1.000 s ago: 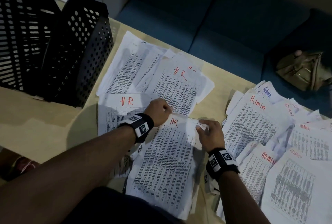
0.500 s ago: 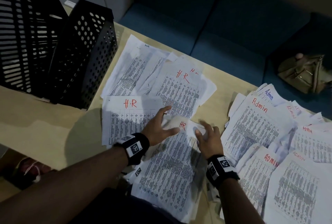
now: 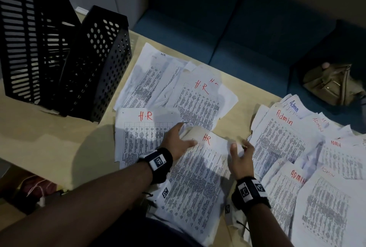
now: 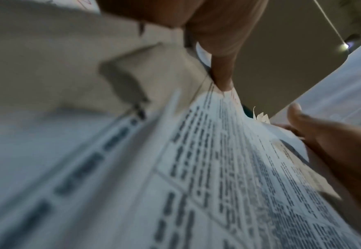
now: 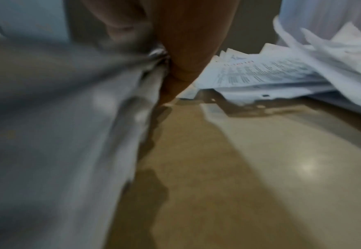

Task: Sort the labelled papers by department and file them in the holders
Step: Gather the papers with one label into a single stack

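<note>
A printed sheet marked "HR" in red [image 3: 198,177] lies nearest me on the table. My left hand [image 3: 184,137] grips its crumpled top-left corner, thumb on top. My right hand [image 3: 237,147] pinches the top-right corner, which is bunched under its curled fingers. In the left wrist view the thumb [image 4: 222,67] presses on the sheet [image 4: 239,168]. The right wrist view shows a finger [image 5: 185,59] against gathered paper [image 5: 68,118]. More HR papers [image 3: 198,98] lie spread behind it. The Admin papers [image 3: 277,137] fan out to the right.
Two black file holders stand at the back left: a perforated one [image 3: 103,58] and a slotted one [image 3: 29,38]. Bare tabletop [image 3: 49,143] lies in front of them. A blue sofa [image 3: 237,29] with an olive bag [image 3: 332,84] is beyond the table's far edge.
Half a second ago both hands lay spread on the sheet's top. Their fingers have since closed on its two upper corners, and the paper there has crumpled.
</note>
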Available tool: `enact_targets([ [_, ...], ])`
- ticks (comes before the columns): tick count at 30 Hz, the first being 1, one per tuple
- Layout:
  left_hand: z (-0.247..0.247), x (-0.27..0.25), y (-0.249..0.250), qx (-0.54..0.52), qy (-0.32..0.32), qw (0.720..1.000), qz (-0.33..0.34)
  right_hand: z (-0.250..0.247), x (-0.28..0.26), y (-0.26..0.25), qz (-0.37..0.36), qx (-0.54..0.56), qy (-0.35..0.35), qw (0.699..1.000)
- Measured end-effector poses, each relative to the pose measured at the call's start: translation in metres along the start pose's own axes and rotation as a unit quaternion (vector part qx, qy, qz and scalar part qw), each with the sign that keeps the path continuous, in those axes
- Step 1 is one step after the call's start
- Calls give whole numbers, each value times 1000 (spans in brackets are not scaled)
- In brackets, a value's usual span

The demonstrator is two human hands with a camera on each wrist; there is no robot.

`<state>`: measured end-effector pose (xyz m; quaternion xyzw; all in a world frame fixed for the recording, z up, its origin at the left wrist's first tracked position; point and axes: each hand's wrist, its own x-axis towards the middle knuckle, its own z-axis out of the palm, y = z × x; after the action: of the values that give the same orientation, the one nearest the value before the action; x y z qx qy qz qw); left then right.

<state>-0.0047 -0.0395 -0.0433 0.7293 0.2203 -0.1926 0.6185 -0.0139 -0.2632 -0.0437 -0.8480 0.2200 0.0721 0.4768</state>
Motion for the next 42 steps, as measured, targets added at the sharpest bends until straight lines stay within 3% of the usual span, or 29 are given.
enact_targets([
  [3,-6,1,9,-64,12,998,11,-5,-11,18,88,151,-40,984],
  [7,-16,5,19,-94,45,994,17,-2,-32,22,60,48,-135,988],
  [10,-31,7,27,-70,59,995,46,-2,-37,12,40,48,-78,995],
  [13,-67,9,20,125,175,974,70,-4,-30,8,79,66,-27,994],
  [15,-94,7,6,270,246,931,-3,-5,-25,15,113,73,-18,991],
  [17,-111,-1,-8,314,272,904,-106,-5,-20,24,142,94,-8,985],
  [20,-115,-9,-20,268,284,907,-158,-1,-23,21,165,138,-2,977],
  [23,-110,-7,-22,123,275,941,-154,4,-30,13,178,179,3,968],
  [28,-105,-18,14,109,209,972,8,0,-37,14,192,202,23,960],
  [31,-105,-8,54,99,145,983,56,-5,-40,19,184,194,34,963],
  [33,-103,15,71,99,133,985,55,-5,-41,23,179,199,38,963],
  [37,-80,70,89,102,168,978,66,-11,-39,22,182,214,37,959],
  [42,-41,114,84,278,94,955,39,-25,-25,24,131,127,31,983],
])
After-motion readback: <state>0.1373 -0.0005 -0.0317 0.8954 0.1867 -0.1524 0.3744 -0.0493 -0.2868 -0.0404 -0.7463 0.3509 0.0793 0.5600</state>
